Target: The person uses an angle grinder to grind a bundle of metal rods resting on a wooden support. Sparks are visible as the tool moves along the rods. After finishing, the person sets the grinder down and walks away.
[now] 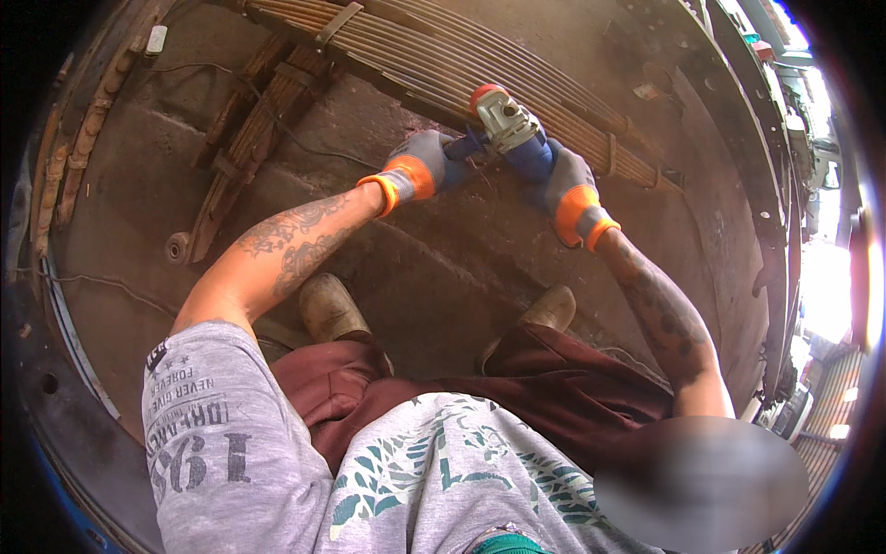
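Observation:
An angle grinder [509, 127] with a blue body, a bare metal head and a red disc [486, 95] is held out in front of me. My left hand [423, 164], in a grey glove with an orange cuff, closes round its side handle. Around the blue body wraps my right hand [569, 185], gloved the same way. The disc is over the near edge of a long stack of leaf springs [406, 51]; whether it touches the metal I cannot tell.
Another leaf spring [247, 143] with an eye at its end lies to the left. A thin cable [318, 150] runs across the brown floor. My boots [332, 307] stand below the grinder. Long metal beams [97, 129] border the far left, and a curved beam [771, 138] the right.

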